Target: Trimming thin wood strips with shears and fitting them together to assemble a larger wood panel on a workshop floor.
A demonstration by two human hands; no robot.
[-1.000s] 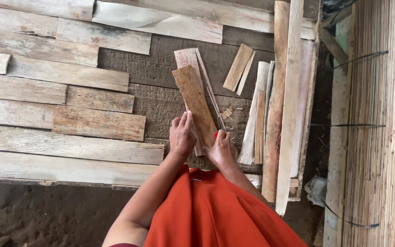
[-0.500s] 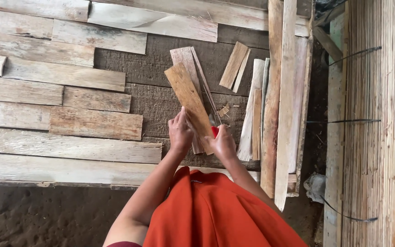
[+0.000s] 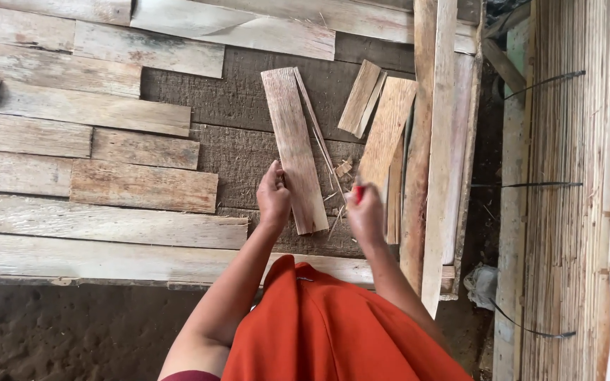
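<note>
My left hand (image 3: 274,196) grips the left edge of a grey wooden slat (image 3: 293,141) that lies lengthwise on the dark plank floor (image 3: 248,152). To its right, my right hand (image 3: 366,213) is closed on the near end of a lighter tan slat (image 3: 388,125), which slants up and to the right. Something small and red (image 3: 357,192) shows in that fist; I cannot tell what it is. Thin splinters (image 3: 323,152) lie between the two slats.
A short slat (image 3: 361,97) lies beyond the tan one. Long pale boards (image 3: 440,141) run lengthwise on the right. Weathered planks (image 3: 93,152) lie side by side on the left. A bundled reed mat (image 3: 566,212) stands at the far right, bare earth (image 3: 72,331) near left.
Both hands were together on one tan slat lying over the grey one. Now the right hand has carried the tan slat off to the right, and the left hand stays at the grey slat.
</note>
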